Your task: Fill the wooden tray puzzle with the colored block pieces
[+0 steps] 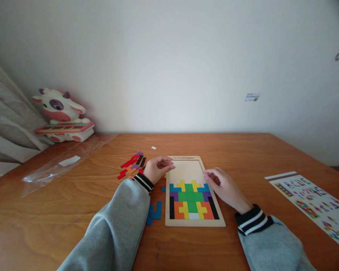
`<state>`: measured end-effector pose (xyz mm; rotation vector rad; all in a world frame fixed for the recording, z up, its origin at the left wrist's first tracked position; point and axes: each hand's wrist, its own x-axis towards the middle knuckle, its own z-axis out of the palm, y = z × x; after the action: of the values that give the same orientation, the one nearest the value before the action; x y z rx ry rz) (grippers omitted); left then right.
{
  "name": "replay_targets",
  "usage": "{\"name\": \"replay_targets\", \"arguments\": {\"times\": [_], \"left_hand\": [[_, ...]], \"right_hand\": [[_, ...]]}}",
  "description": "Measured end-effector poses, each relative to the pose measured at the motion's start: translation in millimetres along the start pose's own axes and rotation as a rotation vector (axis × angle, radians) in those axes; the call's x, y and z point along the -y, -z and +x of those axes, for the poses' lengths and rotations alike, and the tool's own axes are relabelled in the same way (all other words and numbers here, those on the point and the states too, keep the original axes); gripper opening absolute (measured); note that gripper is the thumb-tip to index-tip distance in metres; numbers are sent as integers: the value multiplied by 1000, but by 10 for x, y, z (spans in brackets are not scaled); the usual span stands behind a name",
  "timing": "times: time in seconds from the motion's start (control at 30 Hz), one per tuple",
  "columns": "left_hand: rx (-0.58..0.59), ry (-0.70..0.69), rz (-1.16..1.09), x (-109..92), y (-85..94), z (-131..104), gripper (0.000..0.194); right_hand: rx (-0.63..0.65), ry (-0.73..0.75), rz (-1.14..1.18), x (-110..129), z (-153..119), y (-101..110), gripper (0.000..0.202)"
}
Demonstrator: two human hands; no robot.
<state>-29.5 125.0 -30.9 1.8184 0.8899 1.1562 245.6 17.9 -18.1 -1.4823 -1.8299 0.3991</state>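
A pale wooden puzzle board [196,223] lies upright in front of me, its lower part filled with coloured blocks around a green shape [191,196]. The upper part of its recess is bare. My left hand [158,168] is over the board's upper left edge, thumb and fingers apart, holding nothing visible. My right hand [222,186] is at the right edge, its fingers curled together near the frame; whether they hold anything is hidden. Loose red pieces [127,163] and black pieces [139,160] lie beyond my left wrist. Blue pieces [157,210] rest beside the board's lower left.
A printed pattern sheet [313,203] lies at the right. Clear plastic wrap [51,171] and a cow-shaped toy keyboard [66,118] are at the left. A small white piece [153,148] lies behind the board, towards the wall.
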Motion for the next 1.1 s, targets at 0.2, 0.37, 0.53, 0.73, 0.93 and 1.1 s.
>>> {"name": "replay_targets", "arguments": {"times": [0.2,0.37,0.53,0.73,0.93,1.1], "left_hand": [[176,39,3,-181,-426,-93,21],[119,47,236,-183,-525,-58,12],[160,-137,376,-244,-430,-103,22],[281,-403,505,-360,-208,-306,27],[362,-480,609,-382,-201,-366,32],[354,-472,622,-383,-212,-364,30]], "right_hand": [[14,77,38,151,-3,-16,25],[37,97,21,133,-7,-45,23],[40,97,-18,98,-17,-28,22],[158,259,-26,289,-44,-57,33],[234,330,-86,396,-53,-142,46],[251,293,-117,343,-74,-170,47]]}}
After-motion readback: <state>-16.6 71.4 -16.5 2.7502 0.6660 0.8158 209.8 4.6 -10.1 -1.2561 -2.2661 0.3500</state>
